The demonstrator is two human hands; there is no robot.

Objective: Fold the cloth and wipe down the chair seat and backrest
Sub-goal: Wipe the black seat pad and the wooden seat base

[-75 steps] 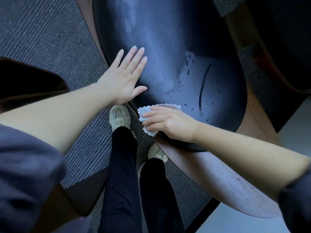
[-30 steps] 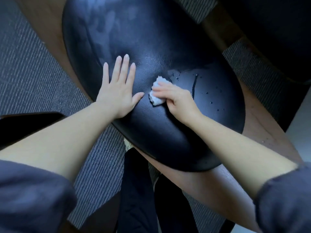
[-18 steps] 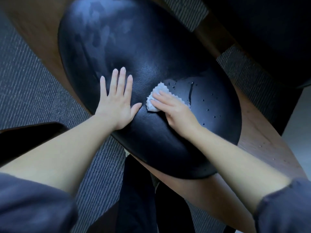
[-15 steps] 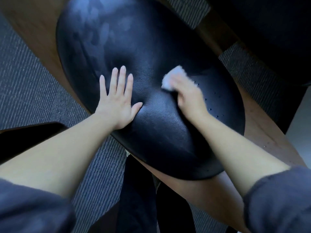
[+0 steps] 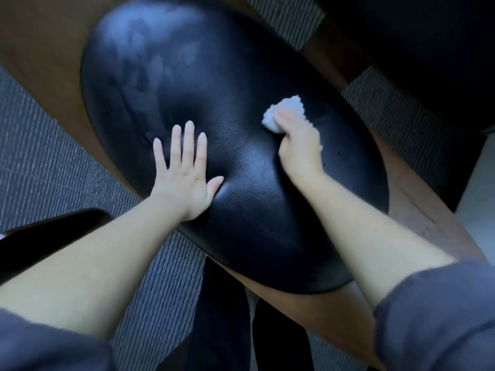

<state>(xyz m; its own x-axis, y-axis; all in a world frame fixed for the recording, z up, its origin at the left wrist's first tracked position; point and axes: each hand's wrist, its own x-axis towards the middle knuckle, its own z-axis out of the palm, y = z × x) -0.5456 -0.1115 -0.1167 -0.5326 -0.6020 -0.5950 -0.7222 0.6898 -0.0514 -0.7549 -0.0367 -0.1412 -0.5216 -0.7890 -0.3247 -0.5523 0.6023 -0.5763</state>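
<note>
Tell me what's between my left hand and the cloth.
Only bare black seat lies between the left hand and the cloth, per the head view.

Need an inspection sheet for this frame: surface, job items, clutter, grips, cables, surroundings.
Surface: black padded leather chair cushion, with pale streaky smears on its far left part; brown wooden chair frame round it.
Job's things: small crumpled white cloth, on the cushion under the right fingers.
Clutter: nothing seen.
Grips: left hand flat, fingers straight, pressing the cushion; right hand curled on the cloth, blurred.
Cables: nothing seen.
Surroundings: grey striped carpet; dark furniture at upper right; the person's dark trouser legs below.
</note>
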